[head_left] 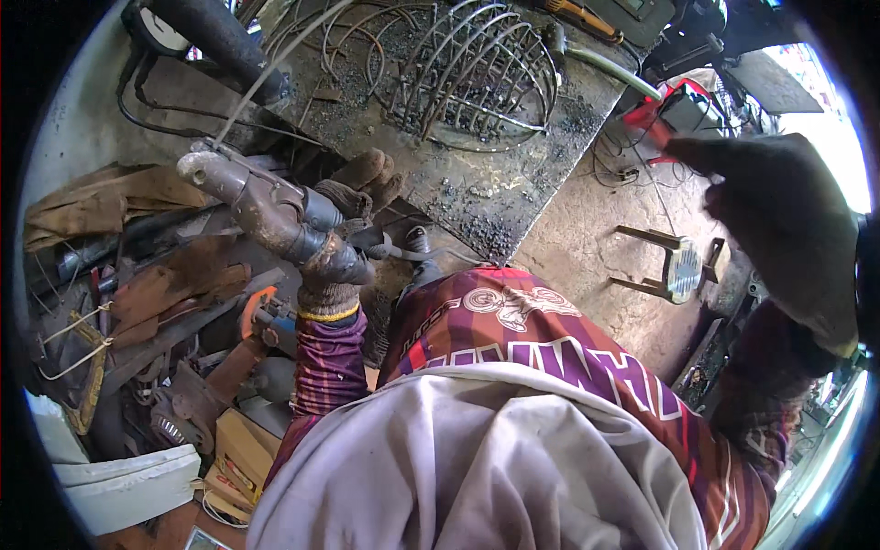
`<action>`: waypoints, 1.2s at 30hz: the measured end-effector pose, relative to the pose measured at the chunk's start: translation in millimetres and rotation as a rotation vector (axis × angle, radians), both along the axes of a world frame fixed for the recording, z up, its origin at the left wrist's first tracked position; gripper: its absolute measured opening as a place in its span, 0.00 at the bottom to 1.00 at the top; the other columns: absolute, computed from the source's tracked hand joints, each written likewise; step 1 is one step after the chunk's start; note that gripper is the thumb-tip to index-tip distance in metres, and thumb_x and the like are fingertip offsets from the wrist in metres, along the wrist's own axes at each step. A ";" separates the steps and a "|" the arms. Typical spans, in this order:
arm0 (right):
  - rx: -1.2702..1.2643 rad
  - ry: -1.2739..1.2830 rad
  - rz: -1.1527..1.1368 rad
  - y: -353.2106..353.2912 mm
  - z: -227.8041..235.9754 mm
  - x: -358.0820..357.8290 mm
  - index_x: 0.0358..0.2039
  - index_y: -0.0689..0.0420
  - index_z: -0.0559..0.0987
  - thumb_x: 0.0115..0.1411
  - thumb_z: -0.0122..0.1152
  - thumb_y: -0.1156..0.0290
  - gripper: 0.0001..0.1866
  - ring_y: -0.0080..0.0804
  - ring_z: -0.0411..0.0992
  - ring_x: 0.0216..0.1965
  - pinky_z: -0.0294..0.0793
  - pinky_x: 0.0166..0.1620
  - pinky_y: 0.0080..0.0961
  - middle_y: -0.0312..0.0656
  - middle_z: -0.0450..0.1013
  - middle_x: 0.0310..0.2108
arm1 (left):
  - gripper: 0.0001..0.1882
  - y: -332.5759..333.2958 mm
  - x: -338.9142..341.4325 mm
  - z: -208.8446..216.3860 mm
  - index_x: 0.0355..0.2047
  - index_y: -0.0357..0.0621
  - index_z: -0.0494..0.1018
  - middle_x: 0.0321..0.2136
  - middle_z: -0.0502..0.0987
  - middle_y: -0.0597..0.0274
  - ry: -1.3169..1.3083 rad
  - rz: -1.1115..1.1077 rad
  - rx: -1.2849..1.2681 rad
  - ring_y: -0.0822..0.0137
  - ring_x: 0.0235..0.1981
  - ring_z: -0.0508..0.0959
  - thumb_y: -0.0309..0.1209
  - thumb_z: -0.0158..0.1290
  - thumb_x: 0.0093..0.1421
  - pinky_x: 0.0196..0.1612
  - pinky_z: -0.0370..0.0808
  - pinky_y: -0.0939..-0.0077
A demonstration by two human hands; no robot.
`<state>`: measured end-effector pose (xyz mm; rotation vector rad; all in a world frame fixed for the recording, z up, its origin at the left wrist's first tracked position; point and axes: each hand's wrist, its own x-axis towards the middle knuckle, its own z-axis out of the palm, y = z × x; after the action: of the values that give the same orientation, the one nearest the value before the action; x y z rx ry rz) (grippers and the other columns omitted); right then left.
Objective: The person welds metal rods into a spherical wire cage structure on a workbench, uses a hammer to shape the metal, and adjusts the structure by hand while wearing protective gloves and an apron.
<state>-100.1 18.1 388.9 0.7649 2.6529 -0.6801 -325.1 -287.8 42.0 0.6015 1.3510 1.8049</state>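
My left hand (365, 174), in a dirty work glove, is closed round a grimy grey-brown welding electrode holder (252, 202). A long thin welding rod (286, 66) sticks up from its head toward the far side. A grey cable (440, 255) shows close to the holder's handle. Raised at the right is my right hand (779, 211), dark-gloved and in shadow; one finger is stretched out and the thumb stands apart, with nothing visible between them. Beyond both hands, a rounded frame of bent metal rods (477, 78) lies on a metal worktable (449, 188) strewn with dark bits.
Tools, metal pieces and brown cloth (119, 202) crowd the left side, above a yellow-brown cardboard box (243, 458). A small stool (680, 270) lies on the floor at right, beyond the table's edge. Red-handled gear (655, 119) and loose cables are farther back. A dark tube (225, 46) slants in at upper left.
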 end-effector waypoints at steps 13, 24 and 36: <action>0.207 0.095 0.305 6.7 -233.7 -3.5 0.51 0.37 0.83 0.65 0.57 0.56 0.16 0.47 0.80 0.38 0.79 0.38 0.44 0.44 0.79 0.36 | 0.18 -26.9 7.2 11.7 0.51 0.44 0.69 0.43 0.74 0.58 0.017 0.147 -0.001 0.61 0.43 0.76 0.41 0.54 0.68 0.49 0.77 0.60; 0.416 0.492 0.219 17.4 -226.1 -7.3 0.48 0.45 0.82 0.61 0.65 0.53 0.17 0.46 0.77 0.43 0.77 0.44 0.41 0.42 0.78 0.41 | 0.17 -28.3 31.6 13.6 0.51 0.44 0.69 0.43 0.74 0.58 0.030 0.148 -0.064 0.61 0.43 0.76 0.40 0.54 0.68 0.49 0.77 0.59; 0.612 -0.036 0.059 221.8 -270.0 -42.6 0.56 0.52 0.76 0.66 0.56 0.43 0.29 0.52 0.76 0.53 0.76 0.53 0.47 0.54 0.77 0.51 | 0.17 -30.9 42.3 19.5 0.50 0.44 0.69 0.43 0.74 0.57 0.047 0.147 -0.087 0.60 0.43 0.76 0.40 0.54 0.68 0.49 0.78 0.58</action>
<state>-142.7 239.8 118.9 0.8228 2.8506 0.1833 -282.8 -318.7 61.4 0.5127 1.5322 1.8466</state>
